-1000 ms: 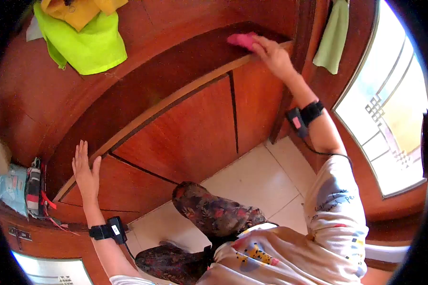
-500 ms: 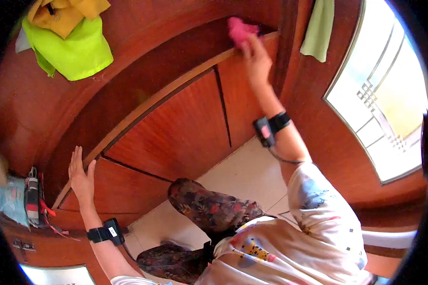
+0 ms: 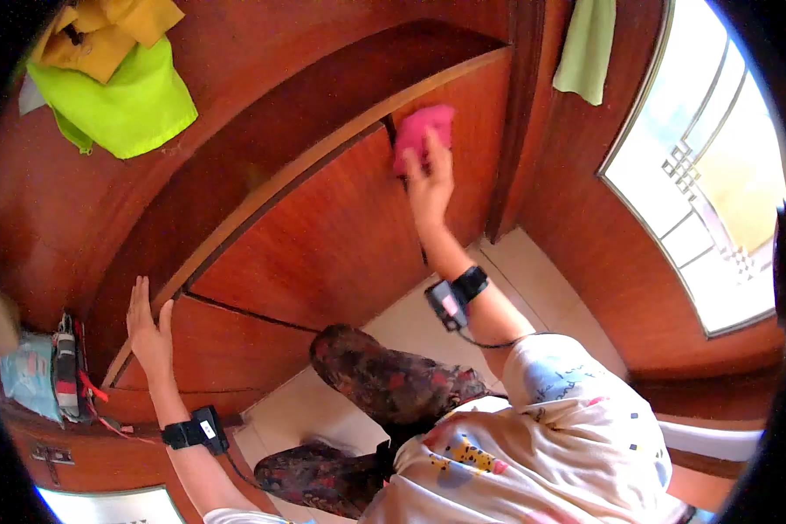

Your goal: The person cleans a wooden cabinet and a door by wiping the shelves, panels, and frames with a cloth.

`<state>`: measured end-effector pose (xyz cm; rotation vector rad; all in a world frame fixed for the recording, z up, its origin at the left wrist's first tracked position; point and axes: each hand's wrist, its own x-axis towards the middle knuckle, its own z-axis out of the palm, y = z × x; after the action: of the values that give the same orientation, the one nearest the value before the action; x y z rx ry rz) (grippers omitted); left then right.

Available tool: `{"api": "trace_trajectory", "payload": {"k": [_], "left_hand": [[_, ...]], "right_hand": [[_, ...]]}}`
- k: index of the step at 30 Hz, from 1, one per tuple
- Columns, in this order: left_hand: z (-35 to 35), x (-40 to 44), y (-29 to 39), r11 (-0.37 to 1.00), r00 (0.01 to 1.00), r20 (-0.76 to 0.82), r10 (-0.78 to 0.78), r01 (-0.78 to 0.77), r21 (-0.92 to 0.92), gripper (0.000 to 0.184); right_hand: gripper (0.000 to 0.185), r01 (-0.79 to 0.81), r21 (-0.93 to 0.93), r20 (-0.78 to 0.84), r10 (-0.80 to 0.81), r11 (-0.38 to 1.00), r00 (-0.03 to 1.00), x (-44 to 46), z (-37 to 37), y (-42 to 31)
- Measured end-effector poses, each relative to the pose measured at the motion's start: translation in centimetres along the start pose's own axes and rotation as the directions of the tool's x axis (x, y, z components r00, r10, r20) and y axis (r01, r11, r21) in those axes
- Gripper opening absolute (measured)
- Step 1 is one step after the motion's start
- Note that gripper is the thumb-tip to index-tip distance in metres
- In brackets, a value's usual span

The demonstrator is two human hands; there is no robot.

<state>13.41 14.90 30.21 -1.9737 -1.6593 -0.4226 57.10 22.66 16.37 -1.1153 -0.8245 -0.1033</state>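
A pink cloth (image 3: 428, 131) lies bunched against the upper part of the reddish-brown wooden cabinet front (image 3: 314, 236), near a dark gap between two panels. Over it is my right hand (image 3: 430, 183), fingers slightly blurred, holding the cloth to the wood. My left hand (image 3: 151, 336) rests on the cabinet's light-edged rim (image 3: 262, 190) at the lower left, fingers stretched out and thumb apart, with nothing in it. Both wrists wear black straps with small devices.
A lime-green cloth (image 3: 122, 100) and a yellow one (image 3: 113, 39) lie at the upper left. Left of my left hand are a pale blue packet (image 3: 31, 375) and a dark striped item (image 3: 65, 367). A light green cloth (image 3: 587, 52) hangs at right, beside a glass pane (image 3: 703, 175).
My right hand and the pink cloth have moved from the cabinet's top ledge down and left onto its front. My left hand has stayed on the rim.
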Motion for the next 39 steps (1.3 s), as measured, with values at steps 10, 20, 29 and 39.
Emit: {"api": "trace_trajectory", "payload": {"k": [10, 20, 29, 39], "left_hand": [[-0.2, 0.1, 0.3, 0.998, 1.0, 0.01, 0.024, -0.023, -0.055, 0.049], [-0.2, 0.5, 0.7, 0.999, 0.998, 0.053, 0.027, -0.026, -0.02, 0.049], [-0.4, 0.3, 0.5, 0.999, 0.999, 0.033, 0.014, -0.012, -0.042, 0.049], [-0.2, 0.2, 0.3, 1.0, 1.0, -0.009, 0.024, -0.024, 0.0, 0.05]], "right_hand": [[0.05, 0.146, -0.017, 0.19, -0.141, 0.989, 0.972, 7.1, -1.3, -0.7], [0.055, 0.215, -0.252, 0.029, -0.214, 0.944, 0.976, 14.4, -3.7, 12.1], [0.053, 0.176, -0.24, 0.238, -0.118, 0.955, 0.964, -2.6, -1.1, 3.4], [0.049, 0.119, -0.153, -0.008, -0.122, 0.981, 0.993, 4.2, 1.3, 0.0]]}}
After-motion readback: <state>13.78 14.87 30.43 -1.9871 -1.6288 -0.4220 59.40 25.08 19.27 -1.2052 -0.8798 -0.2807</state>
